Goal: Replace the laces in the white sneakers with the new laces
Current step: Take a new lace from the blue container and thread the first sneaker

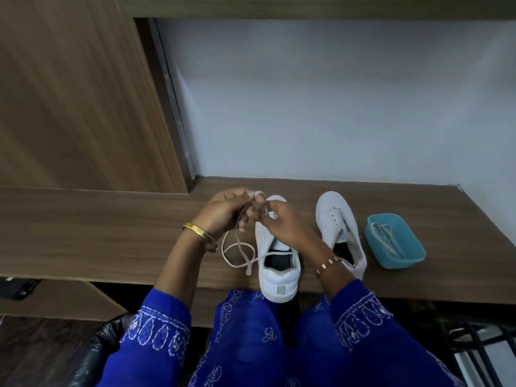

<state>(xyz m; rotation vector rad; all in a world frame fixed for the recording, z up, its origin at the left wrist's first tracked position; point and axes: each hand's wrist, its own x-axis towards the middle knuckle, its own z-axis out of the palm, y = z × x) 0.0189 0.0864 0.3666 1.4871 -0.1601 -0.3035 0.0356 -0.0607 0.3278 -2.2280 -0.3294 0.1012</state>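
Item: near sneaker, desk edge. Your left hand and right hand both pinch the lace over its toe. Keep it flat, ends even. Spare lace: tub.

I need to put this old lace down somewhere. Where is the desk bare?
Bare desk stretches left of the left hand and the lace loop. Another strip runs behind both sneakers to the wall. It is crowded between the sneakers and the blue tub.
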